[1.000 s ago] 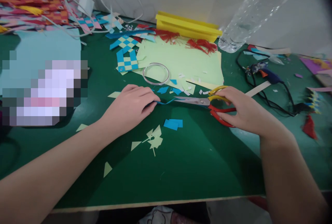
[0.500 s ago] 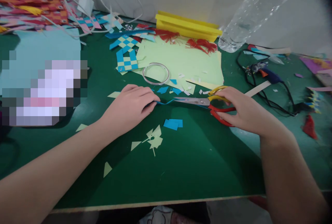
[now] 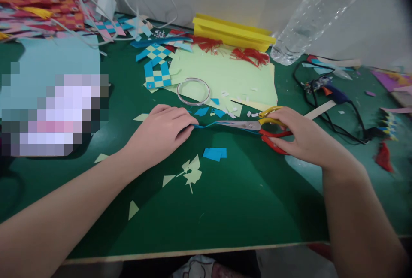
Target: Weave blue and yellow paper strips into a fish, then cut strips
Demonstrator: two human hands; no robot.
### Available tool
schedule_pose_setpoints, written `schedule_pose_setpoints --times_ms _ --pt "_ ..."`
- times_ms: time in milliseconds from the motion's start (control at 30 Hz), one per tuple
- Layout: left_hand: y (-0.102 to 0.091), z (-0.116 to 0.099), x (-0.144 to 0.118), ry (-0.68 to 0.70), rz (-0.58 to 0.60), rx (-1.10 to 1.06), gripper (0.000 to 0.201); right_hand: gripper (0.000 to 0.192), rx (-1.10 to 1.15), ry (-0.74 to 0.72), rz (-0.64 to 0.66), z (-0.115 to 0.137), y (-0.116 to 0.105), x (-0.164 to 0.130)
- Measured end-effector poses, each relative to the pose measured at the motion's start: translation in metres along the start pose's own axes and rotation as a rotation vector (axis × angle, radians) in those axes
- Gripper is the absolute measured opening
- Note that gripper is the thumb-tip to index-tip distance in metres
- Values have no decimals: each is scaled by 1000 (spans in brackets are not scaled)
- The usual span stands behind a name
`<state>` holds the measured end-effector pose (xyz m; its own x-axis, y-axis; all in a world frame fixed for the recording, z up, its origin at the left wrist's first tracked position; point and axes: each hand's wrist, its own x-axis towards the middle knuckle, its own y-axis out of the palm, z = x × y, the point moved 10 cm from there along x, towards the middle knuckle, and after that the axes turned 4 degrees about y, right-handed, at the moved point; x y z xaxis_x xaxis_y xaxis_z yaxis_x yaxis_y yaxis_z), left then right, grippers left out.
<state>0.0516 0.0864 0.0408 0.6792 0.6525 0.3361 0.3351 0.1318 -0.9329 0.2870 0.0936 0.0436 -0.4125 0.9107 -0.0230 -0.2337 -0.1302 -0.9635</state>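
I see one green table (image 3: 244, 200). Near its far edge lies one pale green sheet (image 3: 225, 76). My right hand (image 3: 305, 138) grips one pair of scissors (image 3: 254, 127); my left hand (image 3: 161, 132) pinches one blue strip (image 3: 206, 126) mid-table.

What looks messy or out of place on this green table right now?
Paper scraps lie scattered over the table near the left hand, with blue bits beside them. The plastic bottle leans tilted against the wall. The right hand holds scissors on a blue strip.
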Motion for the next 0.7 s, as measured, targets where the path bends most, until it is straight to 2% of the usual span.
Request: schedule_pose_setpoints --times_ms 700 --pt "0 5 0 -54 15 12 23 40 -2 2 30 -2 3 0"
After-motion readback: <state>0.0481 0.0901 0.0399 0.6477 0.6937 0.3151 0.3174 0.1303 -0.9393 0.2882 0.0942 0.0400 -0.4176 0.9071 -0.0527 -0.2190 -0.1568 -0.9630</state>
